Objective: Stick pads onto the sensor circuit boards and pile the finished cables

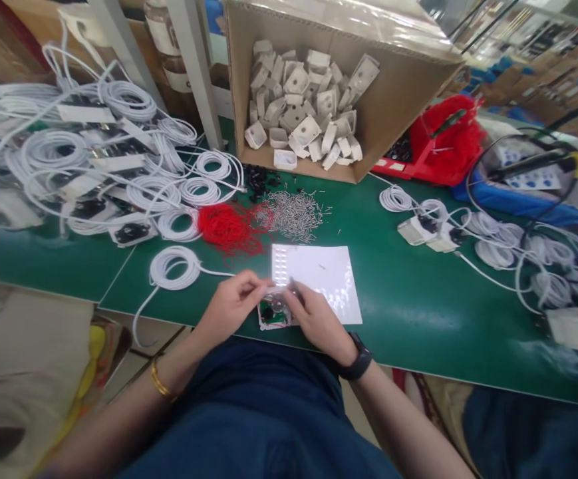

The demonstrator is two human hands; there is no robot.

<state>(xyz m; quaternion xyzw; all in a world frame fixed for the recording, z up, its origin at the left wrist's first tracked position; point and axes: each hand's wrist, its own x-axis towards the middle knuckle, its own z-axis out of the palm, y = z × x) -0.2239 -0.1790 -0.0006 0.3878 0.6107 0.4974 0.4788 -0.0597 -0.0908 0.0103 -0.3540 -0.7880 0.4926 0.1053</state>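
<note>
Unit [273, 316] with green board and dark round part: at the near left corner of the sheet [336, 299], partly under the fingers. Left hand [231, 303]: thumb and forefinger drawn nearly together at the unit's far edge; cannot tell what, if anything, is between them. Right hand [321, 322]: thumb and fingers bent in close over the unit's right part, near a small dark item; grip on it hidden, cannot tell. Coil [157, 269] lies left of the sheet, its lead running to behind the left hand. Judged risks: the lead could tug the unit askew if the coil shifts or a forearm catches it; thin wires at the board could be pinched or strained by crowded fingertips; a small part could slip and roll on the glossy sheet. Beyond the sheet's far left edge: red strands [226, 229] against loose pins [296, 216]; strands could snag and scatter pins if pulled. Black bits [261, 181] farther beyond, by the carton [398, 86] of white housings [306, 130]. Cable heap [129, 100] far left of the sheet; more coils [393, 198] and red bin [398, 169] to its right.
</note>
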